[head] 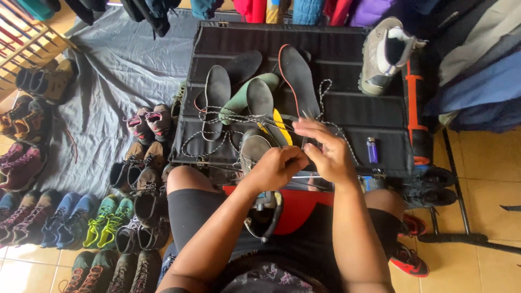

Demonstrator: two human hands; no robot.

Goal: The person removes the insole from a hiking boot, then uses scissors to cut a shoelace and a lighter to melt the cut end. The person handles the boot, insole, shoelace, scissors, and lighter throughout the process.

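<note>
Spread across the person's knees is a black padded mat (347, 108), and around it lies a floor of yellow tiles partly covered by a grey cloth (114, 70). At the near edge of the mat the two hands meet over a speckled black-and-white lace (325, 89) — the left hand (278, 167) is curled into a loose fist, pinching the cord, and the right hand (325, 149) is close beside it with fingers bent, gripping the same cord just above. Both hands are clamped on the lace, nearly touching each other. Below them, between the thighs, a grey shoe (255, 149) sits upright with its opening toward the camera, resting against a red board (301, 209) on the lap.

Beyond the hands, several loose insoles lie fanned out on the mat: a dark one with a red edge (298, 76), a green one (244, 97) and grey ones (217, 95), with the lace looping over and between them. A small purple lighter (372, 150) lies on the mat to the right of the hands. At the mat's far right corner a grey-and-white boot (382, 54) stands tilted.

On the cloth and tiles to the left, pairs of hiking shoes (103, 222) stand in rows — brown, blue, green and maroon. Coloured jackets (304, 11) hang along the top edge of the view.
</note>
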